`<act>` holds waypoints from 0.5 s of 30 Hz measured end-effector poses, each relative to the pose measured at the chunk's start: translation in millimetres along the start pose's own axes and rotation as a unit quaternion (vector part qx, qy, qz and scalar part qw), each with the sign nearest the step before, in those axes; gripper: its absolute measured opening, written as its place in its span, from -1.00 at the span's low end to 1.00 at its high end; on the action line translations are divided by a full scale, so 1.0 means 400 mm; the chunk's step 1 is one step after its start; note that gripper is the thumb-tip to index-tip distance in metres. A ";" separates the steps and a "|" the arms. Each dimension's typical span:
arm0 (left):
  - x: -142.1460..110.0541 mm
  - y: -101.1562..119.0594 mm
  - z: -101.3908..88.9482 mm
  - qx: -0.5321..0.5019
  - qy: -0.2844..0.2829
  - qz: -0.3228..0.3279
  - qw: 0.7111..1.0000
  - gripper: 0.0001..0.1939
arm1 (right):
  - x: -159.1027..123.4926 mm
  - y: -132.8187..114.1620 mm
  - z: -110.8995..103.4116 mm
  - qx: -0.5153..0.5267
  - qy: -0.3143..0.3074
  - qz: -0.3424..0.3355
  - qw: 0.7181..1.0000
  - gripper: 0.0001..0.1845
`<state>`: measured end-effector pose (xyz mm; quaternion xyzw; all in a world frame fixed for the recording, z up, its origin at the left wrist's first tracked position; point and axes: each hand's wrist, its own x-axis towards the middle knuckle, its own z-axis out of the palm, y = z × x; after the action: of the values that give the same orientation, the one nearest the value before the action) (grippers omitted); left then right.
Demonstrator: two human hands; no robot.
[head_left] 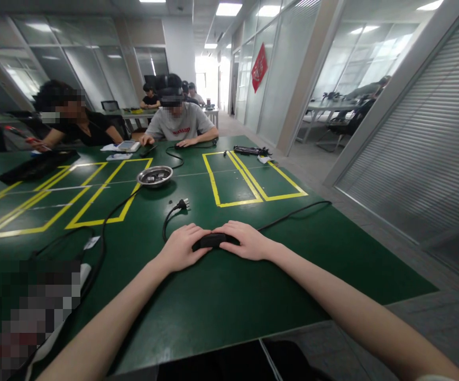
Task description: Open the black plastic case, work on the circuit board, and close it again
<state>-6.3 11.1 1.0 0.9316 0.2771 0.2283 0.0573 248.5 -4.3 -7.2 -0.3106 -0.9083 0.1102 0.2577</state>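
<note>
Shows, left of centre, a round silver metal bowl (pixel 155 183) containing small metallic pieces (pixel 157 175); below centre, left hand (pixel 184 247) and right hand (pixel 250 241) gripping an oblong black block (pixel 212 241).

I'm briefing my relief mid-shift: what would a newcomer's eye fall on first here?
Probably the left hand and right hand holding a black block, front and centre on the green table. Beyond lie yellow tape outlines and, left of centre, a metal bowl of small parts; a red diamond hangs on the glass wall, right of centre.
</note>
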 end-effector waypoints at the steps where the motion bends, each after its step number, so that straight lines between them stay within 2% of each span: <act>1: 0.002 0.002 0.000 0.003 -0.004 0.004 1.000 -0.73 | -0.002 0.000 -0.002 -0.005 0.000 -0.001 1.000 -0.60; 7: 0.001 0.014 -0.005 -0.001 -0.026 0.009 1.000 -0.69 | -0.012 -0.005 0.005 -0.016 0.028 -0.029 0.999 -0.68; 11: 0.001 0.014 -0.006 -0.002 -0.026 0.013 1.000 -0.67 | -0.012 -0.010 0.012 -0.030 0.070 -0.055 0.996 -0.69; 15: 0.001 0.017 -0.003 -0.003 -0.006 0.024 1.000 -0.66 | -0.012 -0.018 0.015 -0.051 0.075 -0.052 0.995 -0.75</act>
<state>-3.2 5.5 3.7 0.9391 0.2538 0.2248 0.0565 244.9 -13.1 -11.5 -0.2826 -0.9059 0.0267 0.3144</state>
